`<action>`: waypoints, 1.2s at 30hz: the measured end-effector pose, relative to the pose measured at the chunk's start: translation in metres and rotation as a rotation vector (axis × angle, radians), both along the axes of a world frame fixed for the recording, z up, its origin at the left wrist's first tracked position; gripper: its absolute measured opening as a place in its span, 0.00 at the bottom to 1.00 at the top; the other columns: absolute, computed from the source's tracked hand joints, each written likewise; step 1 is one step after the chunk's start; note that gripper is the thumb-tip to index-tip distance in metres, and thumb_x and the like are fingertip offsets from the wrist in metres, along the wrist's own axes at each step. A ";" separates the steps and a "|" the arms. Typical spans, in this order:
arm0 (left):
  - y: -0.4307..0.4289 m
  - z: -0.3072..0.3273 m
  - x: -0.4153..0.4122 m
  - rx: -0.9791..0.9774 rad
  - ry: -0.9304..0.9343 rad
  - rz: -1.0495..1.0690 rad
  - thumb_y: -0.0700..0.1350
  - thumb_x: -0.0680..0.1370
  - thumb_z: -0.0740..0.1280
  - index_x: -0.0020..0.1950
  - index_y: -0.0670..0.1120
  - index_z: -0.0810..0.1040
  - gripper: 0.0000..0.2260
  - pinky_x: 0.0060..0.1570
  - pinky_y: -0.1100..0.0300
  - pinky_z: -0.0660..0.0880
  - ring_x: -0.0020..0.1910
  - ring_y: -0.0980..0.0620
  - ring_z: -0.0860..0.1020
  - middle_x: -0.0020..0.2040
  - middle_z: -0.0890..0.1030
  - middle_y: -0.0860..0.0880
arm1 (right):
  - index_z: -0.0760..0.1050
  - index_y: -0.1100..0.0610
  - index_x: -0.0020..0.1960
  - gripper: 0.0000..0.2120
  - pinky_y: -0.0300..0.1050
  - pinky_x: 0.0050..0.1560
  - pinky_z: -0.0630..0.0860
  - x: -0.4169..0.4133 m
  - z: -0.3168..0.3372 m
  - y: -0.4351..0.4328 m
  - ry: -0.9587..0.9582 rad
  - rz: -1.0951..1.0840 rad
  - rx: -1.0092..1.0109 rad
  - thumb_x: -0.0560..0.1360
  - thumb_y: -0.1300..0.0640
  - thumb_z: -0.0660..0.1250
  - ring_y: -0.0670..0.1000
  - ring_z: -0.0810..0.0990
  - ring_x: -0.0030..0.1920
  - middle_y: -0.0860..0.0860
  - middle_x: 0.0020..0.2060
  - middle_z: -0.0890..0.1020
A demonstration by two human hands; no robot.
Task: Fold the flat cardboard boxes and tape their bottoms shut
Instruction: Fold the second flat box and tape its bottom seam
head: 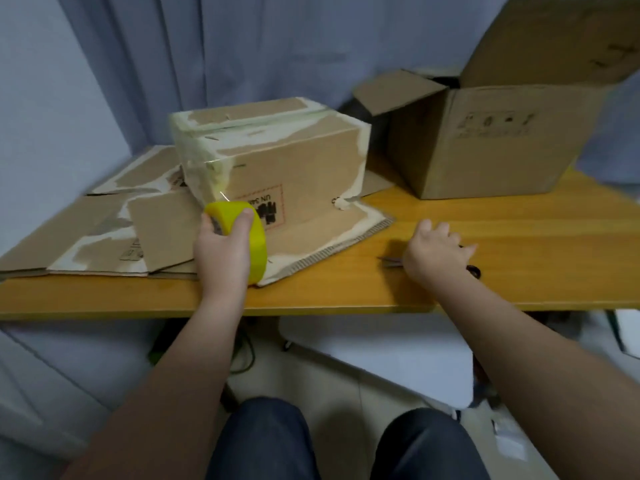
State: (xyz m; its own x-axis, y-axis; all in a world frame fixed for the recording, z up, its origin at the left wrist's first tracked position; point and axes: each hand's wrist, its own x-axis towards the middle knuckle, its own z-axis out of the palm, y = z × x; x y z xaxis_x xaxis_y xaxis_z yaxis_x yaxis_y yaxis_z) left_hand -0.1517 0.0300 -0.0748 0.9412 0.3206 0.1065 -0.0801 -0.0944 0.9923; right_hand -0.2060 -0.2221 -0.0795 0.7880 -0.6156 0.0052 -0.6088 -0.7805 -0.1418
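A folded cardboard box (294, 157) stands bottom-up on the wooden table (519, 237), its seams covered in pale tape. A clear strip of tape runs from its near left corner down to a yellow tape roll (254, 237). My left hand (225, 251) grips that roll just in front of the box. My right hand (436, 252) lies over a pair of scissors (472, 270) on the table to the right; the blade tip (389, 260) sticks out at its left. Whether the fingers hold the scissors is hidden.
Several flat cardboard boxes (104, 230) lie stacked at the left of the table, under and beside the folded box. A larger open box (485, 133) stands at the back right with its flaps up. A grey curtain hangs behind. My knees are below the table edge.
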 end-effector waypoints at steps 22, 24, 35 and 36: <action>0.011 0.012 0.001 0.106 0.065 -0.127 0.60 0.75 0.65 0.75 0.49 0.58 0.34 0.66 0.49 0.66 0.66 0.42 0.70 0.68 0.70 0.46 | 0.71 0.44 0.62 0.15 0.51 0.61 0.62 -0.037 0.016 -0.005 0.169 0.679 0.020 0.76 0.46 0.65 0.51 0.71 0.60 0.46 0.54 0.72; 0.010 0.013 0.003 0.098 0.071 -0.168 0.57 0.77 0.64 0.78 0.51 0.50 0.35 0.66 0.51 0.62 0.70 0.43 0.66 0.73 0.65 0.47 | 0.69 0.44 0.65 0.19 0.51 0.63 0.61 -0.033 0.014 0.006 0.047 0.693 0.057 0.75 0.45 0.66 0.51 0.71 0.62 0.47 0.56 0.72; 0.030 0.013 0.023 -0.254 0.275 -0.353 0.55 0.59 0.76 0.71 0.55 0.59 0.44 0.51 0.38 0.77 0.53 0.37 0.79 0.61 0.76 0.42 | 0.65 0.50 0.72 0.30 0.30 0.55 0.70 -0.022 0.005 0.020 0.020 0.803 0.567 0.74 0.67 0.67 0.43 0.73 0.57 0.45 0.60 0.75; 0.030 0.015 0.024 -0.275 0.275 -0.354 0.54 0.60 0.75 0.70 0.54 0.61 0.42 0.50 0.39 0.78 0.53 0.37 0.80 0.60 0.76 0.42 | 0.68 0.51 0.71 0.29 0.29 0.53 0.71 -0.023 0.004 0.020 -0.077 0.774 0.625 0.73 0.67 0.69 0.42 0.75 0.54 0.45 0.57 0.77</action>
State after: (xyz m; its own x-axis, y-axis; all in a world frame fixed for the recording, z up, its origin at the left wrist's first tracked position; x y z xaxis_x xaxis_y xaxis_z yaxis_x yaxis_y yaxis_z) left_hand -0.1279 0.0602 -0.0600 0.9783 -0.0406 -0.2031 0.2070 0.1579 0.9655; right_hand -0.2287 -0.2021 -0.0758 0.9846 0.1574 -0.0763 0.0640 -0.7303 -0.6802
